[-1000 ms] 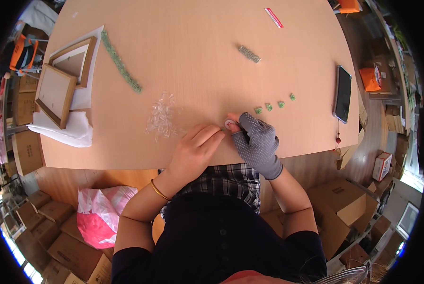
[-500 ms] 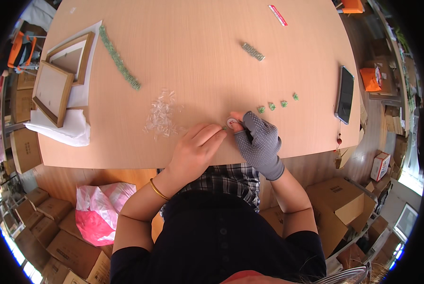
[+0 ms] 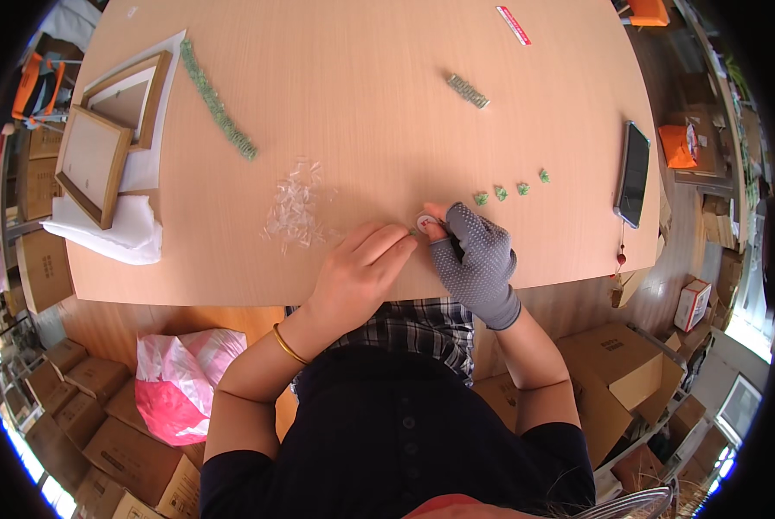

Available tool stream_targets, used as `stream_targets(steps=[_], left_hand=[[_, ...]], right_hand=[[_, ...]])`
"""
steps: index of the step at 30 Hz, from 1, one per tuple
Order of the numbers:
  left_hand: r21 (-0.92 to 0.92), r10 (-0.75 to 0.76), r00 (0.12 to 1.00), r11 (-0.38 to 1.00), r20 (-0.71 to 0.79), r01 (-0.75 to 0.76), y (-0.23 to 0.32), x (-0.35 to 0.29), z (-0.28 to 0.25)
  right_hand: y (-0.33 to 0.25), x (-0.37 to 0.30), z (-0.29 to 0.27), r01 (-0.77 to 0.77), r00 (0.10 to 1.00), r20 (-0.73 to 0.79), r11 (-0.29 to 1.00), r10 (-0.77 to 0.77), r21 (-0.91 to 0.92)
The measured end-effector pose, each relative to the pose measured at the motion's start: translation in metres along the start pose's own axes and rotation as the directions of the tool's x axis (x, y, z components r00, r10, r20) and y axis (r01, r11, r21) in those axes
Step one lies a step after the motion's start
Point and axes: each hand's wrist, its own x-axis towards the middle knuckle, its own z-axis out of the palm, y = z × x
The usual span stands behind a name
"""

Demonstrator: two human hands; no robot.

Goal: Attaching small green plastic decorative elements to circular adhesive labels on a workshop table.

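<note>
My bare left hand (image 3: pixel 366 266) is closed in a pinch at the near middle of the table, with a tiny green piece (image 3: pixel 413 231) at its fingertips. Against it, my right hand (image 3: pixel 478 259), in a grey dotted fingerless glove, grips a small round white roll (image 3: pixel 425 223) with red marks. Fingertips of both hands almost meet there. Left of them lies a loose pile of clear little tubes (image 3: pixel 295 206). Beyond my right hand, several small green clumps (image 3: pixel 501 193) sit in a slanting row.
A long row of green bundles (image 3: pixel 217 102) lies at the left, a shorter one (image 3: pixel 468 90) farther right. Wooden frames (image 3: pixel 96 164) rest on white sheets at the left edge. A phone (image 3: pixel 633 173) lies near the right edge, a red-and-white strip (image 3: pixel 514 25) at the back.
The whole view has shifted slightly. Both hands keep nearly the same pose, and no object has visibly changed place on the table.
</note>
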Motion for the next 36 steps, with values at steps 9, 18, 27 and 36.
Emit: stream_targets(steps=[9,18,27,36], left_hand=[[0.008,0.007,1.0,1.0,0.005,-0.007,-0.0013,-0.0006,0.0013],[-0.007,-0.015,1.0,1.0,-0.022,0.015,-0.0002,0.0005,0.0011],[-0.004,-0.021,0.999,1.0,-0.028,0.021,0.0017,0.0025,0.0008],[0.012,-0.025,0.999,1.0,-0.024,0.025,0.0037,0.0035,0.0001]], right_hand=[[-0.004,0.0017,-0.0023,0.021,0.999,0.042,0.998,-0.019,-0.058],[-0.0015,0.0018,-0.0005,0.068,0.997,0.046,0.997,-0.066,-0.036],[-0.0008,-0.001,0.0028,0.002,1.0,-0.009,1.0,-0.002,-0.007],[-0.0008,-0.0015,0.0026,0.021,1.0,-0.017,0.998,-0.02,0.051]])
